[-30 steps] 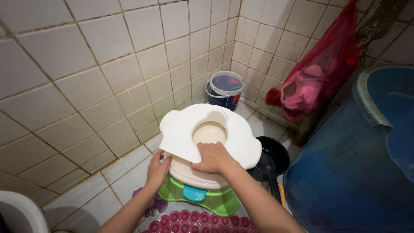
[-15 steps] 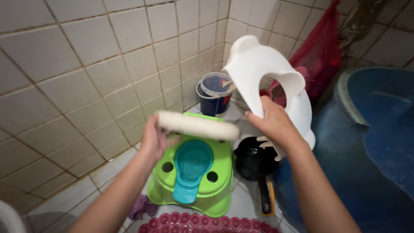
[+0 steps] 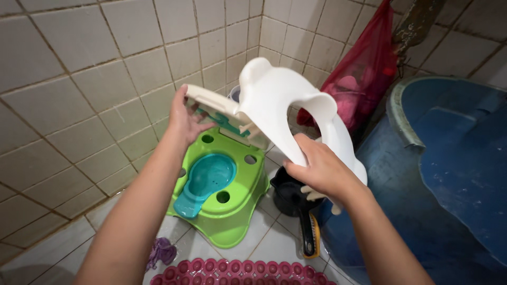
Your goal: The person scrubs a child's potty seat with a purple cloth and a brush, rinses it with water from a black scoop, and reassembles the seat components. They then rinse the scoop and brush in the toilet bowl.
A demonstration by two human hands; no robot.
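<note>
White seat ring — lifted above the green potty base on the tiled floor — right hand clamped on its rim, left hand gripping the cream lid beside it.

Your white plastic potty seat covers most of the small blue bucket in the corner; only a sliver of its rim shows. The fingers of your right hand partly vanish behind the seat's edge. The big blue plastic barrel runs off the right edge, and the pink studded rubber mat is cut by the bottom edge. Your right hand hides part of the black dipper.
</note>
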